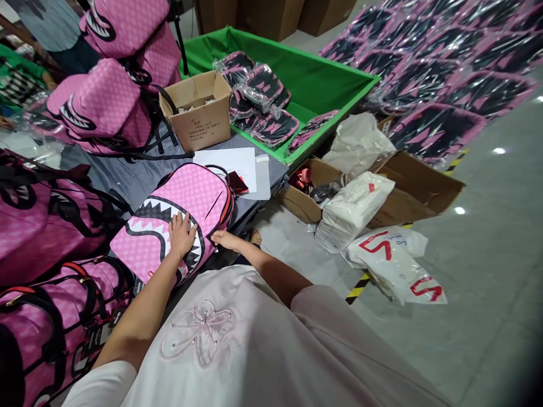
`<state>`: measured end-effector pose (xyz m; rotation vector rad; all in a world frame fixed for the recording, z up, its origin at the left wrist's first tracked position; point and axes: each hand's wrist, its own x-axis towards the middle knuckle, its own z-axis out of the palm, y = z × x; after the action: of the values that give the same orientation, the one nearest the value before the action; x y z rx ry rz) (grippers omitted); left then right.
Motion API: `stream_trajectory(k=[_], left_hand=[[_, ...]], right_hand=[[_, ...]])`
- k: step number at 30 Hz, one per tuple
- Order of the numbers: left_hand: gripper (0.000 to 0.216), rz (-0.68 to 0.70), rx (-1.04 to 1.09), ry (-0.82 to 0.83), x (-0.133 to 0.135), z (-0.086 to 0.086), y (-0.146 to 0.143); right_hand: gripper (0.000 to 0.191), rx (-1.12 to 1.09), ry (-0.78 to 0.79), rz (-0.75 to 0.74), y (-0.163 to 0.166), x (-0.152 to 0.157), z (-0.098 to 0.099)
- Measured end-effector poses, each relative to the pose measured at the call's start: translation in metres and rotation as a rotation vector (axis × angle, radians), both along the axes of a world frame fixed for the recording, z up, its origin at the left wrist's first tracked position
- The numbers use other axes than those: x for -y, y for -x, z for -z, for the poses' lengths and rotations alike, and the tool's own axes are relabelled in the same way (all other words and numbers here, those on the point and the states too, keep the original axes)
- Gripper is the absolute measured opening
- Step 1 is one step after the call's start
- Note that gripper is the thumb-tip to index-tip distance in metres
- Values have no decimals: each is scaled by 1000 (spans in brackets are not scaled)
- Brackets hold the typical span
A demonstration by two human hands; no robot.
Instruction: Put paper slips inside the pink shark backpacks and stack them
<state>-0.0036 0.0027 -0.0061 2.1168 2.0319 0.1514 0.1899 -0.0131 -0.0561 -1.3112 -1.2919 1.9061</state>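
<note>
A pink checked backpack (197, 192) with a black-and-white shark-mouth print lies on the grey-covered table in front of me. My left hand (181, 233) rests flat on its front, over the toothed print, fingers spread. At the bag's near right side, my right hand (226, 239) has its fingers pinched together on the side edge; the small part between the fingertips is hidden. A red-trimmed zipper curves along the bag's upper right side. Just beyond the bag, a dark red card (238, 182) lies beside white paper sheets (229, 161).
More pink backpacks (99, 107) are piled at left. Behind stands an open carton (199, 121). A green bin (322, 79) holds plastic-wrapped bags; wrapped bags (441, 85) cover the floor at far right. Opened cardboard (416, 183) and white plastic packs (356, 209) lie right of the table.
</note>
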Motion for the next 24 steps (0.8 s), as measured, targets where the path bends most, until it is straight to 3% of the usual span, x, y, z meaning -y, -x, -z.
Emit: stream_trajectory(k=[6,9,12,15,18,21,24], left_hand=[[62,15,24,2,0,-3,2],[61,16,36,6,1,-4,2],[61,19,35,3,1,-5,2],[61,16,36,-4,2,-4,2],[61,48,53,-24,8,-1,2],[60,87,70,-49,13,-2,3],[61,19,118,-52,16,-16,-4]], right_hand=[[18,73,-68,78,1,9,-10],[16,308,-372,45,1,20,-15],[23,629,-755,-176,-2,33,-17],[28,788,-857,-302,-14,34,-19],[29,967,-812,-166,-44,5,-29],[33,1138,-731,48,-78,-50,-50],[31,1142,-798,53,-91,-95,-86]])
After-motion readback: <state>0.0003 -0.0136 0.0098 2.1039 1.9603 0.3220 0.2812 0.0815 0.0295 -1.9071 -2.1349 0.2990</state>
